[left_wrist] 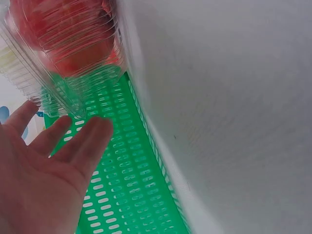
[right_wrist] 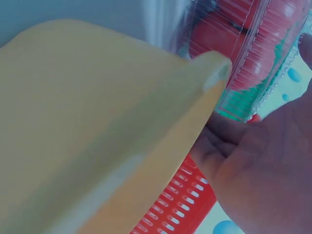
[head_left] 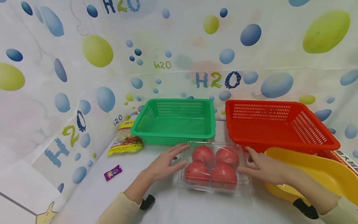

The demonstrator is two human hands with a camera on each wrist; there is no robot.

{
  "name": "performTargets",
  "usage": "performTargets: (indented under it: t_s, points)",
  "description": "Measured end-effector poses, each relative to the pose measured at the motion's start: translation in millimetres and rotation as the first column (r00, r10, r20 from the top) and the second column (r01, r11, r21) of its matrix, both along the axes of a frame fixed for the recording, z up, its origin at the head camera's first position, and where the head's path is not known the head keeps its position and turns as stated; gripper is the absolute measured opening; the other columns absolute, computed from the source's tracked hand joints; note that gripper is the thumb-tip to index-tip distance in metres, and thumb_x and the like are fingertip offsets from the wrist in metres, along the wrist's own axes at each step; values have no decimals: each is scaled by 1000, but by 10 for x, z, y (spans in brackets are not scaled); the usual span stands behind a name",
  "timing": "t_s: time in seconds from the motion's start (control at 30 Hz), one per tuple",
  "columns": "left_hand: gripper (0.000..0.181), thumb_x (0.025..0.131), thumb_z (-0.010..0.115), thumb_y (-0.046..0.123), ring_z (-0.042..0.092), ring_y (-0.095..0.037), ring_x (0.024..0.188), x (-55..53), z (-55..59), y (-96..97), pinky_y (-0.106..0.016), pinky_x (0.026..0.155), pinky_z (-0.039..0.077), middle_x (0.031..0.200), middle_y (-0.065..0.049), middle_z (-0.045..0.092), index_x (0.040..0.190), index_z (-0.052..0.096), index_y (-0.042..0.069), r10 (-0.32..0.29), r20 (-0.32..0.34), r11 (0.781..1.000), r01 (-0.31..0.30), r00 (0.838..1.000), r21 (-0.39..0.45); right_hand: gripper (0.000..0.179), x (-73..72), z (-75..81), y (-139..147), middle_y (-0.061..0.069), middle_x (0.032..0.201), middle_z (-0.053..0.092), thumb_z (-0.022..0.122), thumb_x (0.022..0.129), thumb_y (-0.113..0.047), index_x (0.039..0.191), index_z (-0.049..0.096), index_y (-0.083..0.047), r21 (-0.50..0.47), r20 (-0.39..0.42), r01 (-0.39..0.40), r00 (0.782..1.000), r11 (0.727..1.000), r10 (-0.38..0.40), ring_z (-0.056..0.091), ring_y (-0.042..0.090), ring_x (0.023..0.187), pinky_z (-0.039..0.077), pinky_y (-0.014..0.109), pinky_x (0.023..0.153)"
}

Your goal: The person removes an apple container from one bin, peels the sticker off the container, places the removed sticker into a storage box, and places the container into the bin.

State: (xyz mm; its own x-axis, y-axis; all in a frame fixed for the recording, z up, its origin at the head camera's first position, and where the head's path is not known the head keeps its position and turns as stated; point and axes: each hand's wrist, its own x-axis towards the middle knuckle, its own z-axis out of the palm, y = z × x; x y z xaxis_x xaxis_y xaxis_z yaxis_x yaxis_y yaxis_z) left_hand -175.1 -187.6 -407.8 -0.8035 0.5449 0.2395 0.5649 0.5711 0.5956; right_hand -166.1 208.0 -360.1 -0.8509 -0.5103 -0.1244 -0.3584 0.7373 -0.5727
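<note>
A clear plastic clamshell box (head_left: 197, 188) with several red tomatoes (head_left: 223, 175) inside sits on the white table between my two hands. My left hand (head_left: 167, 163) is at the box's left side, fingers spread and thumb apart, holding nothing. In the left wrist view its fingertips reach right up to the ridged wall of the box (left_wrist: 73, 63). At the box's right side is my right hand (head_left: 265, 166), its fingers loosely bent and pointing at the box. From the right wrist, the rim of a yellow basin (right_wrist: 146, 146) covers part of those fingers.
Behind the box stands a green basket (head_left: 173, 136); a red basket (head_left: 279, 144) is at the back right. The yellow basin (head_left: 307, 158) lies beyond my right hand, near a red printed package (head_left: 342, 160). A yellow food bag (head_left: 126, 137) and a small purple packet (head_left: 113, 173) lie on the left.
</note>
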Motion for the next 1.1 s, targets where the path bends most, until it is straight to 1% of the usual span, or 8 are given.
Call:
performTargets:
  t_s: [0.13, 0.23, 0.37, 0.57, 0.7, 0.8, 1.0, 1.1]
  points:
    - [60, 102, 61, 36, 57, -29, 125, -25, -7, 32, -40, 94, 54, 162, -5, 32, 156, 38, 22, -29, 109, 995, 19, 994, 97, 90, -55, 3, -5, 9, 118, 55, 69, 92, -49, 156, 21, -7, -40, 78, -44, 996, 998, 47, 54, 26, 104, 56, 35, 79]
    - [61, 102, 61, 30, 60, -30, 120, -30, -4, 46, -36, 90, 56, 162, -6, 32, 157, 36, 18, -53, 160, 988, 29, 986, 153, 89, -75, 24, -31, 8, 115, 54, 70, 92, -46, 154, 22, -5, -67, 130, -54, 990, 996, 63, 53, 25, 102, 54, 35, 80]
    - [62, 102, 60, 27, 63, -32, 116, -19, 9, 79, -34, 84, 57, 161, -8, 32, 157, 35, 15, -78, 182, 979, 41, 980, 198, 97, -59, 24, -37, 20, 135, 47, 69, 94, -45, 158, 12, -1, -100, 207, -41, 976, 994, 61, 50, 31, 114, 53, 44, 90]
    - [62, 100, 61, 25, 64, -33, 113, 6, 14, 106, -32, 78, 58, 158, -11, 37, 156, 37, 11, -68, 164, 976, 31, 984, 216, 105, -1, 5, -21, 29, 160, 14, 67, 96, -44, 160, -6, -2, -173, 346, 17, 937, 985, 44, 32, 45, 133, 48, 56, 100]
    - [63, 100, 62, 23, 64, -34, 114, 31, 6, 118, -37, 80, 58, 157, -13, 38, 155, 37, 7, -64, 166, 974, 25, 984, 227, 102, 53, -16, -25, 26, 148, 30, 66, 97, -39, 161, -7, -5, -238, 432, 98, 902, 966, 15, 40, 41, 125, 51, 51, 96]
    - [63, 100, 62, 22, 63, -36, 114, 40, 11, 142, -40, 80, 58, 157, -15, 38, 155, 37, 6, -64, 165, 971, 23, 984, 240, 98, 78, -30, -35, 18, 133, 39, 66, 98, -34, 162, -4, -9, -282, 451, 158, 892, 946, -14, 46, 32, 113, 53, 46, 91]
    - [61, 100, 62, 21, 63, -36, 114, 75, 20, 134, -34, 78, 58, 155, -16, 41, 155, 38, 6, -52, 181, 969, 5, 982, 248, 93, 120, -44, -81, 19, 130, 44, 71, 95, -29, 160, 8, -8, -329, 475, 271, 876, 905, -90, 47, 33, 112, 54, 44, 88]
    - [61, 100, 63, 21, 62, -32, 114, 90, 29, 124, -32, 76, 58, 150, -15, 47, 155, 39, 8, -37, 188, 970, -10, 981, 245, 86, 134, -65, -98, 17, 129, 49, 72, 94, -28, 158, 18, -4, -359, 529, 322, 843, 876, -93, 49, 32, 110, 54, 41, 84]
